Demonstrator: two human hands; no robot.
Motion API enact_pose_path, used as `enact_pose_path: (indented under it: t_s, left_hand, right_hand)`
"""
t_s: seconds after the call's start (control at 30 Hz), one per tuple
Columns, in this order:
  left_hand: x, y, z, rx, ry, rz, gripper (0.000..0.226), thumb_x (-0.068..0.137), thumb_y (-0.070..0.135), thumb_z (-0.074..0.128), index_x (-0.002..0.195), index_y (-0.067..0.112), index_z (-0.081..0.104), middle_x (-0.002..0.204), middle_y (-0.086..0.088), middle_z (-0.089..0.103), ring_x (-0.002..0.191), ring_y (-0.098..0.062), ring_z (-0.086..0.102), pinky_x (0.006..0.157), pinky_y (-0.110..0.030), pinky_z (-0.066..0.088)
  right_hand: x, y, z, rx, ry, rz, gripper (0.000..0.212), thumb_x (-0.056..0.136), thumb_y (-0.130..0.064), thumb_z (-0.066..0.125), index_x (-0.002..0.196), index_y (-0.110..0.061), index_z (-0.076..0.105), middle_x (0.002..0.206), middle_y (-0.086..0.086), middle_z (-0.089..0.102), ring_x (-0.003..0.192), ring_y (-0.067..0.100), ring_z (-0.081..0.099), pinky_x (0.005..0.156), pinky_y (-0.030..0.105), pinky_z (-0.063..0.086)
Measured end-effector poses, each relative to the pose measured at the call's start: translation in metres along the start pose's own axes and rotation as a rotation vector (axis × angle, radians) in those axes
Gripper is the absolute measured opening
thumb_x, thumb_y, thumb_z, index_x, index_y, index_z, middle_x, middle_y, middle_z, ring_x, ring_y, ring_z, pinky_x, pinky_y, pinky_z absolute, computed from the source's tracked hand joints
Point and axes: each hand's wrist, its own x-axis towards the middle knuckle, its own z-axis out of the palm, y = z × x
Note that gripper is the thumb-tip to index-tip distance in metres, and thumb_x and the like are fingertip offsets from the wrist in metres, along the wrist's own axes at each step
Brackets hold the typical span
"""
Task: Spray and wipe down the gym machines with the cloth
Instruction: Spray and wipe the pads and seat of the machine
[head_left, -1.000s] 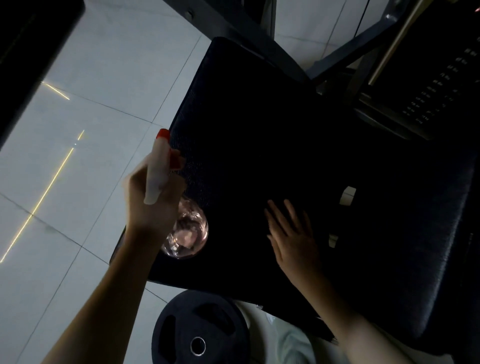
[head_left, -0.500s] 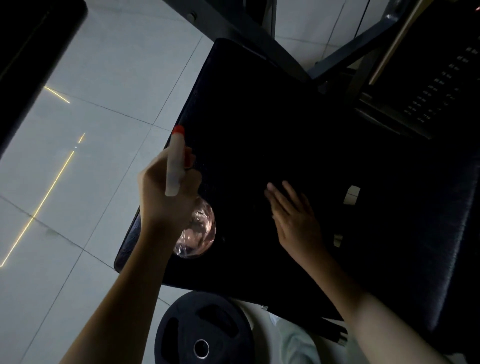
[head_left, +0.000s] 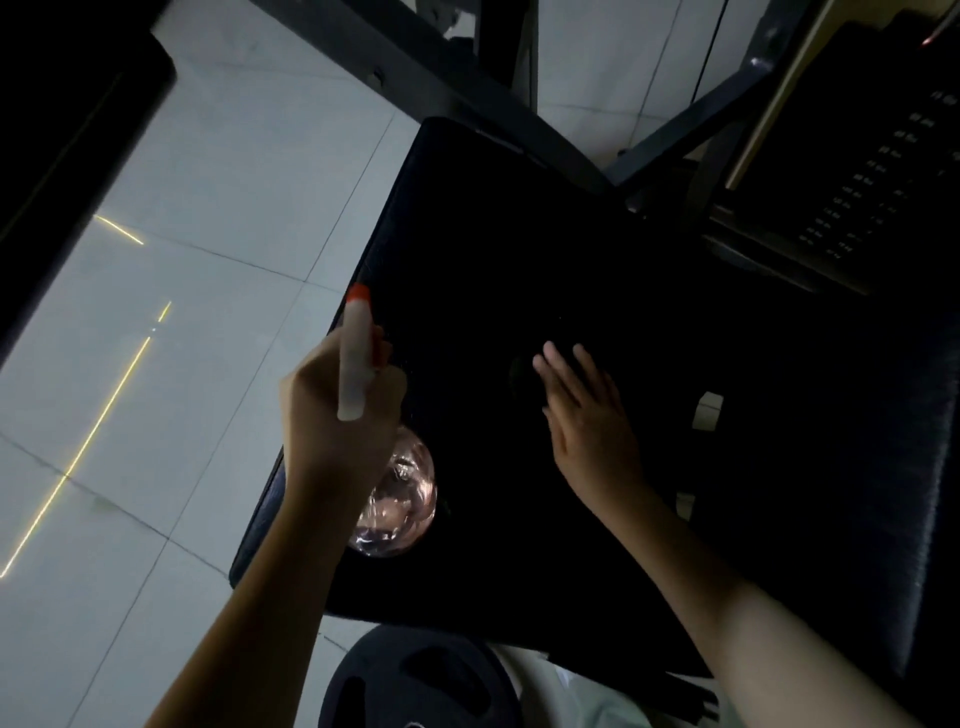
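Note:
A black padded seat of a gym machine fills the middle of the view. My left hand grips a clear spray bottle with a white head and a red nozzle tip, held over the seat's left edge. My right hand lies flat on the pad with its fingers straight. A dark patch shows under its fingertips; whether it is the cloth cannot be told in the dim light.
A black weight plate lies on the pale tiled floor below the seat. Dark frame bars cross behind the seat, and a weight stack stands at the upper right. A black pad fills the upper left.
My left hand with the spray bottle has moved right and up along the seat's left edge. My right hand has slid a little forward over the pad.

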Motion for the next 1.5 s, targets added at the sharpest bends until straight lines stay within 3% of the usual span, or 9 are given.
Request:
enact_pose_path:
  t_s: [0.17,0.37,0.6,0.77,0.83,1.1,1.23,1.37,1.5]
  left_hand:
    - [0.023,0.010,0.004,0.040,0.008,0.006,0.021,0.069,0.022,0.044,0.066,0.001,0.041,0.067,-0.028,0.054,0.062,-0.044,0.056,0.054,-0.050,0.050]
    - [0.051,0.026,0.027,0.068,-0.080,0.039,0.009,0.083,0.008,0.050,0.075,0.006,0.054,0.068,-0.019,0.061,0.066,-0.035,0.060,0.058,-0.036,0.049]
    - [0.054,0.015,0.026,-0.066,-0.058,-0.098,0.011,0.067,0.011,0.051,0.067,0.000,0.048,0.065,-0.021,0.054,0.057,-0.025,0.052,0.052,-0.037,0.044]
    - [0.055,0.019,0.030,-0.027,-0.064,-0.058,0.011,0.069,0.015,0.052,0.059,0.019,0.052,0.060,-0.009,0.053,0.064,-0.037,0.056,0.058,-0.043,0.050]
    - [0.057,0.021,0.033,-0.060,-0.080,-0.088,0.016,0.071,0.021,0.052,0.060,0.011,0.047,0.059,-0.015,0.049,0.062,-0.038,0.052,0.059,-0.050,0.051]
    - [0.061,0.020,0.037,-0.097,-0.083,-0.086,0.029,0.069,0.033,0.052,0.062,0.005,0.046,0.064,-0.020,0.052,0.067,-0.044,0.055,0.062,-0.060,0.051]
    - [0.060,0.024,0.039,-0.044,-0.118,-0.052,0.032,0.071,0.038,0.050,0.055,0.011,0.042,0.054,-0.011,0.049,0.056,-0.038,0.053,0.053,-0.052,0.050]
    - [0.063,0.039,0.038,-0.015,-0.088,-0.058,0.022,0.078,0.007,0.056,0.058,0.008,0.047,0.052,-0.007,0.050,0.049,-0.021,0.045,0.048,-0.036,0.038]
    - [0.081,0.054,0.052,0.054,-0.035,0.052,0.028,0.077,0.003,0.055,0.056,0.014,0.042,0.050,-0.001,0.044,0.047,-0.015,0.040,0.046,-0.030,0.032]
  right_hand:
    - [0.044,-0.029,0.014,0.045,0.022,0.198,0.048,0.097,-0.018,0.041,0.144,-0.013,0.034,0.153,0.006,0.029,0.143,0.029,0.018,0.114,0.049,0.023]
    - [-0.026,-0.001,0.009,-0.108,-0.003,0.039,0.046,0.092,-0.028,0.033,0.137,-0.016,0.036,0.147,0.003,0.035,0.135,0.027,0.029,0.105,0.049,0.035]
    - [0.078,-0.017,0.008,0.077,0.078,0.339,0.050,0.096,-0.019,0.043,0.144,-0.010,0.035,0.151,0.008,0.033,0.141,0.029,0.026,0.112,0.048,0.028]
    - [0.037,-0.015,0.013,-0.055,0.000,-0.004,0.047,0.093,-0.024,0.037,0.138,-0.012,0.040,0.144,0.006,0.043,0.134,0.026,0.036,0.105,0.040,0.036]
    - [0.027,0.007,0.004,-0.069,-0.012,-0.088,0.046,0.092,-0.025,0.038,0.137,-0.015,0.038,0.144,0.005,0.044,0.133,0.026,0.036,0.104,0.043,0.040]
    - [0.116,-0.001,0.005,-0.019,0.095,0.217,0.047,0.095,-0.021,0.045,0.142,-0.019,0.041,0.150,-0.003,0.036,0.141,0.026,0.024,0.111,0.048,0.021]
    - [0.073,0.013,0.010,-0.013,0.065,-0.011,0.044,0.094,-0.024,0.036,0.137,-0.016,0.044,0.146,0.001,0.042,0.138,0.028,0.030,0.110,0.048,0.026]
    - [0.059,0.028,0.003,-0.015,0.022,-0.013,0.043,0.095,-0.025,0.035,0.137,-0.019,0.038,0.147,0.001,0.040,0.139,0.028,0.029,0.110,0.049,0.030]
    - [0.072,0.034,-0.006,-0.042,-0.026,-0.048,0.046,0.093,-0.029,0.033,0.138,-0.023,0.039,0.148,0.002,0.038,0.136,0.026,0.031,0.103,0.045,0.035]
